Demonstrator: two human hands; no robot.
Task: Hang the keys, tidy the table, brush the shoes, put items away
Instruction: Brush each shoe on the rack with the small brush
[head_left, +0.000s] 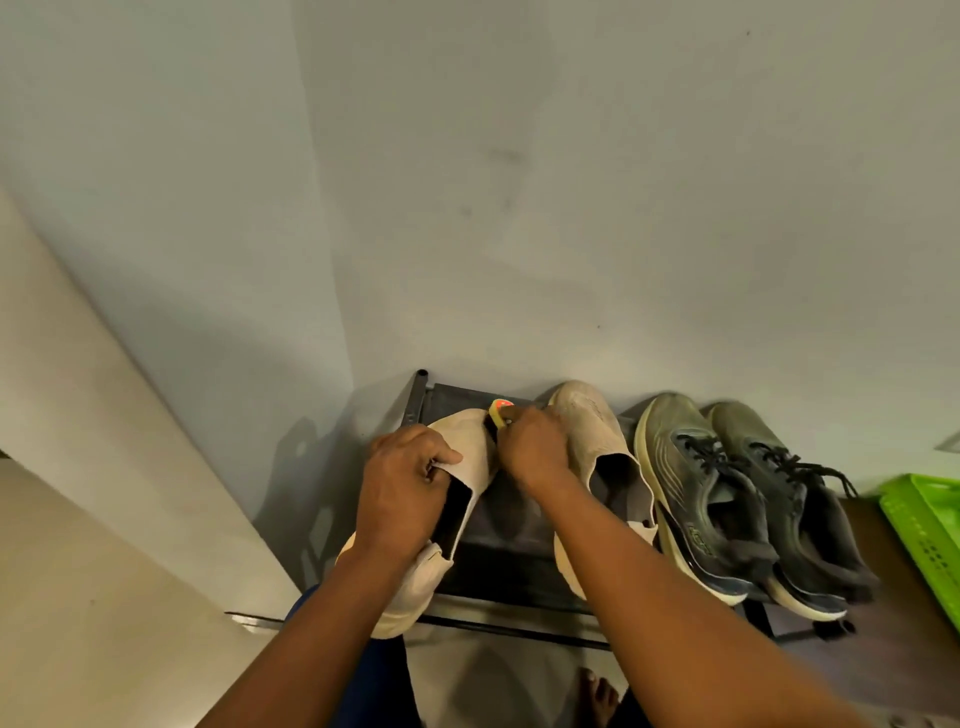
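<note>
My left hand (402, 486) grips a beige slip-on shoe (470, 447) by the edge of its opening and holds it tilted over the left end of the dark shoe rack (511, 566). My right hand (532, 447) holds a small yellow brush with a red-orange top (498, 410) against the toe side of that shoe. The matching beige shoe (597, 441) lies on the rack just right of my right hand.
A pair of olive-green laced sneakers (727, 493) sits on the rack to the right. A bright green plastic crate (930, 530) stands at the far right edge. The rack is pushed against a pale wall; my bare toes (597, 696) show below it.
</note>
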